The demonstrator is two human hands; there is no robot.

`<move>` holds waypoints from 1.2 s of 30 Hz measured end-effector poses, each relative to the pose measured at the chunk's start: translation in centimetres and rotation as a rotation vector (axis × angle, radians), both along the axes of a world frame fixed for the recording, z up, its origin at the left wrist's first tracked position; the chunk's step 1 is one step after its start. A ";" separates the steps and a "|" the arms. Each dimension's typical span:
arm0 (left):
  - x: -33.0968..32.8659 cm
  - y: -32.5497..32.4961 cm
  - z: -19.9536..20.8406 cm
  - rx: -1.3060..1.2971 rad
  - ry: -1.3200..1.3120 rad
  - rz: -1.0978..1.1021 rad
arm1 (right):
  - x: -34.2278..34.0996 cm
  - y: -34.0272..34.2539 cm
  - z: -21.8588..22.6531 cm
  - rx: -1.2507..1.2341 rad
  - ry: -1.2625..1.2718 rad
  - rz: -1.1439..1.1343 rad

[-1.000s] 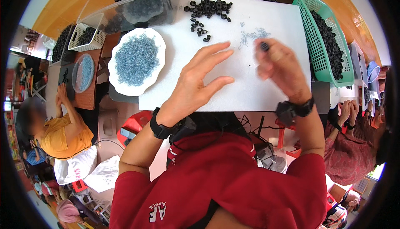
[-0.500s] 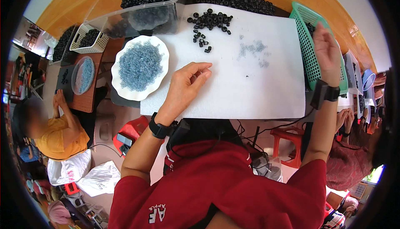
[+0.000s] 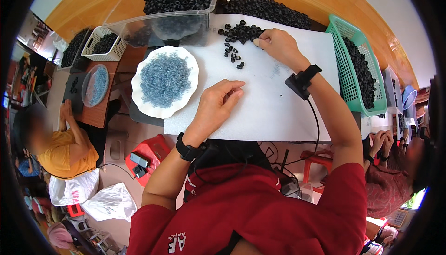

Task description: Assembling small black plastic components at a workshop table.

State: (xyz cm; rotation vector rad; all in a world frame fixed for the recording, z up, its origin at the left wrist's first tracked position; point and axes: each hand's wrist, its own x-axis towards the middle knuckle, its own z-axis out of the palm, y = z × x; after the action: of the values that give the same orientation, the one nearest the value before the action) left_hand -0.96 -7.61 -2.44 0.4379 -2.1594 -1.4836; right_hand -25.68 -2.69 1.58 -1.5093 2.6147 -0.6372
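Note:
My left hand (image 3: 216,107) rests on the white foam sheet (image 3: 260,115), its fingers curled and the thumb drawn in close to the index finger. Whatever it may hold is hidden. At the right side of a small pile of black ring-shaped parts (image 3: 244,33), my right hand (image 3: 282,47) has its fingertips pinched together, touching the pile. I cannot make out what is between them. Several loose black parts (image 3: 233,56) trail from the pile toward my left hand. Left of that hand stands a white scalloped plate (image 3: 139,94) full of small bluish clear pieces (image 3: 165,78).
A clear bin (image 3: 186,29) of black parts stands at the far left, with more black parts (image 3: 265,11) heaped beside it. The green basket (image 3: 348,88) of black parts lines the right edge. Co-workers sit left (image 3: 69,150) and right (image 3: 388,176). A cable (image 3: 317,120) hangs from my right wrist.
My right hand has moved left from over the green basket to the pile of black parts, and its fingers have closed. My left hand keeps its pose; the view has shifted slightly.

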 end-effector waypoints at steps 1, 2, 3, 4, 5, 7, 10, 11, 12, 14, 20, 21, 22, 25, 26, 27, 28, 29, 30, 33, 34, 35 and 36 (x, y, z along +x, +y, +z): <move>0.0 0.0 0.0 -0.012 0.030 0.000 | 0.0 -0.3 -0.3 0.044 0.021 0.006; 0.0 0.0 0.0 -0.011 0.031 0.001 | 0.1 -0.4 -0.6 0.088 0.042 0.012; 0.0 0.0 -0.1 -0.015 0.032 0.002 | 0.1 -0.5 -0.8 0.089 0.043 0.012; 0.0 0.0 -0.1 -0.019 0.033 0.001 | 0.1 -0.3 -1.0 0.076 0.080 0.047; 0.0 0.0 -0.1 -0.016 0.033 0.002 | 0.4 -0.2 -1.0 0.064 0.116 0.085; 0.0 -0.1 -0.1 0.006 0.038 0.023 | 0.8 0.5 -0.7 0.002 0.034 0.139; 0.1 -0.2 -0.7 0.101 0.075 0.022 | 3.1 1.8 0.3 -0.134 -0.220 0.229; 0.2 -0.2 -0.6 0.106 0.071 0.024 | 4.0 2.3 0.7 -0.211 -0.388 0.260; 0.2 -0.1 -0.6 0.163 0.095 0.025 | 4.8 3.0 1.1 -0.206 -0.393 0.257; 0.2 0.0 -0.3 0.226 0.111 0.024 | 6.2 4.2 1.7 -0.167 -0.662 0.257; 0.1 0.2 0.8 -0.125 0.280 0.047 | 8.7 6.1 0.9 -0.279 -0.880 0.342; 0.2 0.2 1.0 -0.122 0.275 0.043 | 8.9 6.3 0.9 -0.300 -0.936 0.360; 0.3 0.3 1.2 -0.131 0.263 0.030 | 8.9 6.5 0.9 -0.302 -0.939 0.355; 0.5 0.3 1.2 -0.160 0.266 -0.001 | 9.2 7.0 1.2 -0.268 -1.071 0.342; 0.5 0.3 1.2 -0.176 0.281 -0.019 | 9.4 7.1 1.5 -0.256 -1.130 0.324; 0.4 0.2 1.1 -0.174 0.279 -0.023 | 9.5 7.1 1.7 -0.245 -1.189 0.306; 0.3 0.2 0.9 -0.098 0.288 -0.033 | 9.5 7.2 1.7 -0.246 -1.191 0.301; 0.2 0.3 0.8 -0.024 0.298 -0.044 | 9.5 7.3 1.7 -0.238 -1.186 0.311; 0.2 0.2 0.7 -0.023 0.296 -0.047 | 9.5 7.4 1.7 -0.230 -1.180 0.321; 0.2 0.0 0.4 -0.036 0.306 -0.087 | 9.8 7.5 0.9 -0.226 -1.182 0.293; 0.2 0.1 0.2 0.031 0.303 -0.092 | 9.9 7.4 0.9 -0.228 -1.183 0.291; 0.2 0.1 0.1 0.098 0.300 -0.097 | 10.0 7.4 0.9 -0.216 -1.184 0.286; 0.2 0.1 0.0 0.099 0.298 -0.100 | 10.2 7.4 0.8 -0.204 -1.185 0.280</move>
State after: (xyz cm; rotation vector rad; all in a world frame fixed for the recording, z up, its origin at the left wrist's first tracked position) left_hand -0.74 -7.49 -2.41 0.1318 -1.9039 -1.6023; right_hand -15.51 4.69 2.42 -0.9734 1.4460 -1.2658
